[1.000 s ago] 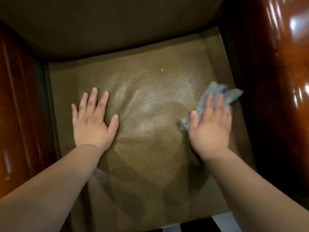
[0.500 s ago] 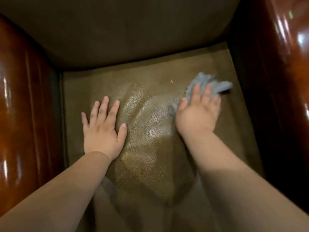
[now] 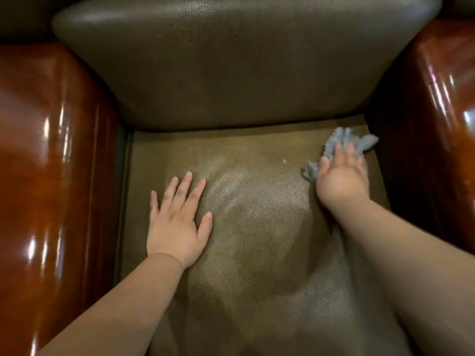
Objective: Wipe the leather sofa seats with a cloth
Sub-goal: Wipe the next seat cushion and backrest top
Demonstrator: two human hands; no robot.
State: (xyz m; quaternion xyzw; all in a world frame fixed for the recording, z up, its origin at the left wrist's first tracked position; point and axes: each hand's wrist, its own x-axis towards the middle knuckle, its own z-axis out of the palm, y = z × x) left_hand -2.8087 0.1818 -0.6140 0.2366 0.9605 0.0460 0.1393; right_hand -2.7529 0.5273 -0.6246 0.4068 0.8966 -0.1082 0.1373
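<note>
Our right hand presses flat on the grey cloth at the seat's far right corner; left hand rests open, bracing. The cloth looks soft and bunchy, so we'd best keep the palm over its middle.

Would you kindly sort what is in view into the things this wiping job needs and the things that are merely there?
Part of the job:
- grey cloth, pressed under the right hand
- leather seat cushion, being wiped
- left hand, flat on the seat

Merely there:
- backrest cushion
- glossy wooden armrests, left and right
- small pale speck on the seat
</note>
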